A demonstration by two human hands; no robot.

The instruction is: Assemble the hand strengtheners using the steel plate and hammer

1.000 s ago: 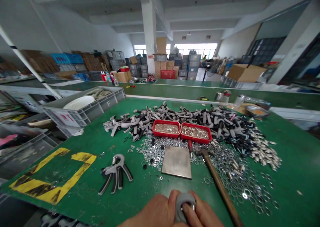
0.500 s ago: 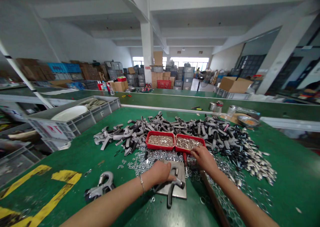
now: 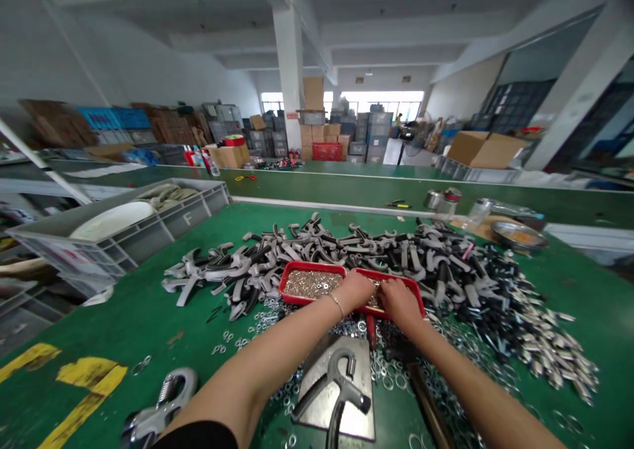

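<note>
Both hands meet over the right-hand red tray [image 3: 419,292], which holds small metal pins. My left hand [image 3: 357,289] reaches over its left part, fingers bent down and pressed together. My right hand [image 3: 399,302] dips in beside it, fingers closed in a pinch among the pins. Whatever either set of fingertips holds is hidden. Below them a grey hand grip strengthener [image 3: 341,386] with a spring and black-covered handles lies untouched on a metal plate [image 3: 364,429]. A red-handled screwdriver [image 3: 371,333] lies just in front of the tray.
The left red tray [image 3: 283,290] holds tiny metal parts. Grey handles [image 3: 247,264] heap behind both trays, with silver sleeves [image 3: 559,356] at right. Metal rings surround the plate. A hammer [image 3: 428,403] lies right; another grip strengthener [image 3: 166,403] lies left, beyond it a grey crate [image 3: 163,228].
My left hand has left the grip strengthener on the plate and moved forward to the right red tray. My right hand stays at that tray, now deeper in it. The view has shifted slightly.
</note>
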